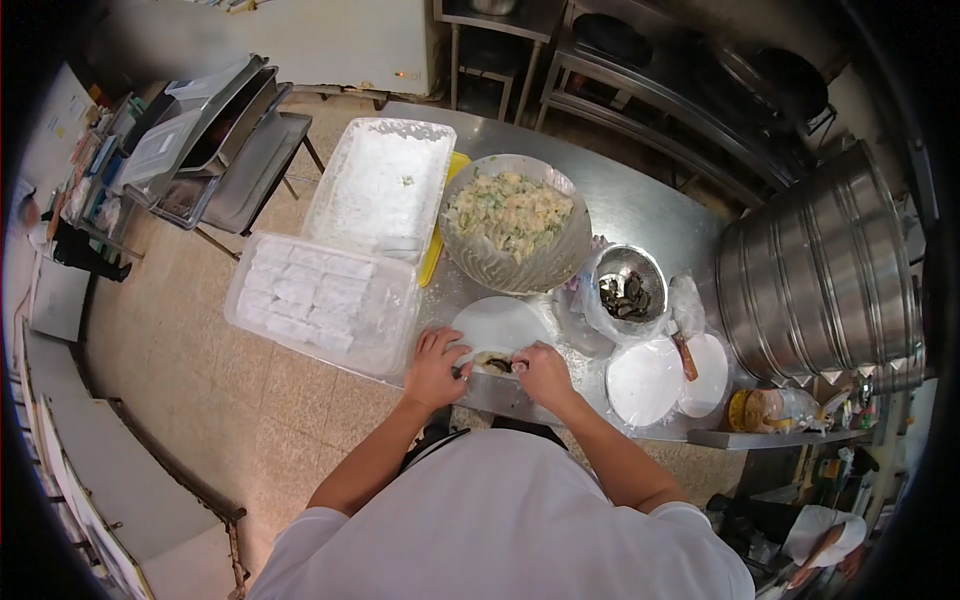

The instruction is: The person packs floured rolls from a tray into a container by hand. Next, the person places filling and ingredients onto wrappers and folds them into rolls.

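On the steel table lies a round white wrapper (503, 319) with a small strip of pale filling and dark pieces (493, 362) near its front edge. My left hand (436, 368) rests at the wrapper's left side, fingers bent and somewhat apart, its thumb at the edge. At the right end of the filling my right hand (542, 373) is closed in a pinch; what its fingers hold is too small to make out. Behind the wrapper stands a large bowl of chopped filling (512, 217). A metal bowl (628, 284) with dark pieces stands to the right.
White rolls (305, 295) lie in a plastic tray at left, beside a floury tray (385, 180). Stacks of round white wrappers (643, 382) and a brown-handled tool (685, 358) are at right, near tall steel steamers (815, 260). Another person (825, 535) is at lower right.
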Action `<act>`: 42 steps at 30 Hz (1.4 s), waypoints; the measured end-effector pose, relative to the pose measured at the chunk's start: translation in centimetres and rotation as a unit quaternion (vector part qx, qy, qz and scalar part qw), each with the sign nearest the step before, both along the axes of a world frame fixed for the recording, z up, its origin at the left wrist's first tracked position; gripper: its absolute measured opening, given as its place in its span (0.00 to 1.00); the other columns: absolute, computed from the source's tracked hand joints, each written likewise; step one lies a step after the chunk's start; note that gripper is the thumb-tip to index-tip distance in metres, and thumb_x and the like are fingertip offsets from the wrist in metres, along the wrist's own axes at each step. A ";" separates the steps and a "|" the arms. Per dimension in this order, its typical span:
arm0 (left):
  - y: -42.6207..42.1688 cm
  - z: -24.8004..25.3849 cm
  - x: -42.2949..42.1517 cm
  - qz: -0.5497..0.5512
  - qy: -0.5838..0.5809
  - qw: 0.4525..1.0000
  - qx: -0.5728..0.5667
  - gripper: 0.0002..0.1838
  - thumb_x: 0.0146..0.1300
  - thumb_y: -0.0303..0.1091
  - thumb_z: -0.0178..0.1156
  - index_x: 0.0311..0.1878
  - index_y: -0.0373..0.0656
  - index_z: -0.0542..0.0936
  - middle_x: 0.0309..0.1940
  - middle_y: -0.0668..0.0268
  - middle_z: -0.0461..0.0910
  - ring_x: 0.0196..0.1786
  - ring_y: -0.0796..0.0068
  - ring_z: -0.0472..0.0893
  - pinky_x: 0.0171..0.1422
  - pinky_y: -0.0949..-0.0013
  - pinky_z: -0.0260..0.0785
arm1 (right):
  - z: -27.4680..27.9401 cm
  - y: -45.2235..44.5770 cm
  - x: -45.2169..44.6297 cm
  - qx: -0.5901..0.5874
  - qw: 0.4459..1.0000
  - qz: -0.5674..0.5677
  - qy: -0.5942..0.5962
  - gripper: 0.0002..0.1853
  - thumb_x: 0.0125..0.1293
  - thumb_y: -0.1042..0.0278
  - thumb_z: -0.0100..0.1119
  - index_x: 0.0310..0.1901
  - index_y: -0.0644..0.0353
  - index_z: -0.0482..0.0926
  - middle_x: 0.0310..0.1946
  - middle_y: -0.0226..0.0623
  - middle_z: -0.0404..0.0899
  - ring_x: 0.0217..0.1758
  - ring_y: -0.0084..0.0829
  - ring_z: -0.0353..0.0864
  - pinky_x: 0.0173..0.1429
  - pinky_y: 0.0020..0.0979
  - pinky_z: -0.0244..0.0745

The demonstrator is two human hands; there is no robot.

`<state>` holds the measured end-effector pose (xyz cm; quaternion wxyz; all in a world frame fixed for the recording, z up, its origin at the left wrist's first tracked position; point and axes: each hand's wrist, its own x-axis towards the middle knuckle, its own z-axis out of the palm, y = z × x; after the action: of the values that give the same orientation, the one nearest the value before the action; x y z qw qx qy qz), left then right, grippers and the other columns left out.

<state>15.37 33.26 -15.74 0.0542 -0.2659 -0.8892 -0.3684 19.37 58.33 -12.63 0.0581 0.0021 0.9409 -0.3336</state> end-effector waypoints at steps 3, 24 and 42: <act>-0.1 -0.2 0.2 0.004 0.016 1.000 0.002 0.17 0.56 0.30 0.73 0.51 0.44 0.86 0.62 0.58 0.80 0.71 0.48 0.76 0.84 0.42 0.62 | 0.8 0.3 0.4 -0.011 0.999 -0.026 -0.026 0.09 0.65 0.73 0.66 0.42 0.59 0.94 0.48 0.54 0.89 0.46 0.55 0.90 0.57 0.50 0.85; 1.1 0.3 -1.5 0.170 -0.255 0.952 -0.016 0.13 0.67 0.39 0.74 0.45 0.39 0.87 0.38 0.52 0.90 0.43 0.46 0.89 0.50 0.49 0.80 | -0.9 2.2 3.5 -0.363 0.836 -0.363 -0.194 0.16 0.67 0.68 0.74 0.52 0.67 0.84 0.36 0.37 0.85 0.31 0.28 0.82 0.30 0.33 0.79; 3.8 3.0 2.2 0.004 -0.084 0.995 0.056 0.08 0.61 0.29 0.73 0.41 0.41 0.85 0.51 0.54 0.85 0.52 0.51 0.85 0.57 0.52 0.79 | -0.3 -2.0 5.5 -0.061 0.972 -0.222 0.053 0.09 0.63 0.73 0.72 0.42 0.67 0.89 0.39 0.50 0.89 0.39 0.45 0.90 0.48 0.42 0.84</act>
<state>17.53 37.09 -12.76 -0.0048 -0.2269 -0.8694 -0.4388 24.87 56.35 -12.97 -0.0676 0.1895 0.8967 -0.3942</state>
